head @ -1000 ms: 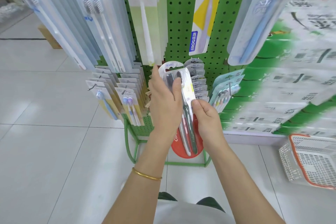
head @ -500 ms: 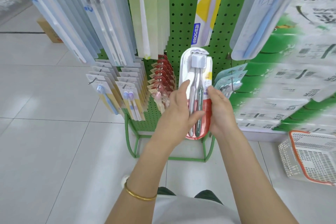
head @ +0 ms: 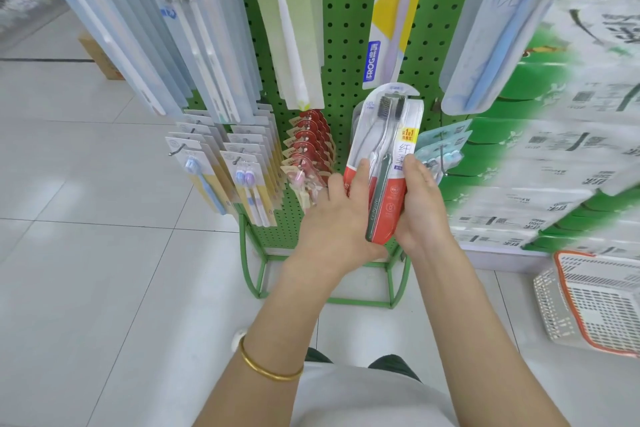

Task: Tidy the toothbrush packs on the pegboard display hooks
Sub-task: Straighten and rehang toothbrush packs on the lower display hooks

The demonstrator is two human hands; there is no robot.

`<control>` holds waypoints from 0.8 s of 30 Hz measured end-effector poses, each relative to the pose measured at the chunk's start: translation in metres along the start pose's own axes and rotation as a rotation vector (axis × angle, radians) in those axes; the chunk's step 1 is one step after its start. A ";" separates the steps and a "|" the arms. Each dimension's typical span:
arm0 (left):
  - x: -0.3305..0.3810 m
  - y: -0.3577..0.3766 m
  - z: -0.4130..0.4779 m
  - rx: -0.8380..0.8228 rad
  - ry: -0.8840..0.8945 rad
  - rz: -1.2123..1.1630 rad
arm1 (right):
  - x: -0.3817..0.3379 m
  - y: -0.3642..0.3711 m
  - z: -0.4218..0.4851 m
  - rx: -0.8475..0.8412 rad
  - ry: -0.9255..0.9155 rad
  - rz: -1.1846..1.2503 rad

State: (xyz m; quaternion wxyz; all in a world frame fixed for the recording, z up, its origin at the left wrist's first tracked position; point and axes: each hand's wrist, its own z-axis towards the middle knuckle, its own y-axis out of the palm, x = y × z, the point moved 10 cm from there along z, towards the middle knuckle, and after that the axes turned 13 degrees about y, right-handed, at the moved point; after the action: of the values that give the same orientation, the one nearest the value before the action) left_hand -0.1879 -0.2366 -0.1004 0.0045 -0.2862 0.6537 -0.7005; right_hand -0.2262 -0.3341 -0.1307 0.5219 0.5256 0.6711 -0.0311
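Toothbrush pack (head: 384,149) sits in both hands in front of the lower pegboard (head: 346,28), between the red packs (head: 308,142) and the teal packs (head: 440,146). I can't tell if its tab is on a hook.

Biggest first:
- Pegboard: green perforated sheet on a bent green tube frame (head: 249,263).
- Long clear packs (head: 194,28): hang upper left, glossy, flat, narrow.
- Basket (head: 554,308): on the floor at right, white plastic lattice, orange rim.
- Held pack: clear moulded blister, rounded top, red card at the bottom, two brushes inside.
- Left hand (head: 341,222): comes in from the left, thumb pressed on the front face, fingers at the left edge.
- Right hand (head: 420,204): clamps the right edge, thumb in front, fingers hidden behind.
- Bangle (head: 266,369): smooth gold, on the left wrist.

Pack long axis is near upright, top leaning slightly right. Bristles up, handles down, front facing me.
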 end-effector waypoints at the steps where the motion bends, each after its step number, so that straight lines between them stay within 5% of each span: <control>1: 0.001 -0.001 0.001 0.003 0.009 -0.008 | 0.001 0.001 0.001 -0.023 0.005 -0.010; 9: -0.005 0.012 -0.007 -0.176 -0.022 -0.452 | 0.001 0.013 0.001 -0.168 -0.029 -0.169; 15: -0.012 0.006 0.001 -0.057 -0.004 -0.721 | -0.008 -0.004 0.005 0.012 -0.112 -0.183; 24: -0.034 0.024 0.003 -0.014 -0.131 -0.910 | -0.009 -0.018 0.006 -0.125 -0.047 -0.240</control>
State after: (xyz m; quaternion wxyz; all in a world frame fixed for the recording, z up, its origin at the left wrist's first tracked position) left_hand -0.1667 -0.2298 -0.1360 -0.2643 -0.5877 0.4645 -0.6075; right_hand -0.2358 -0.3518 -0.1360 0.5619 0.4071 0.7173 -0.0635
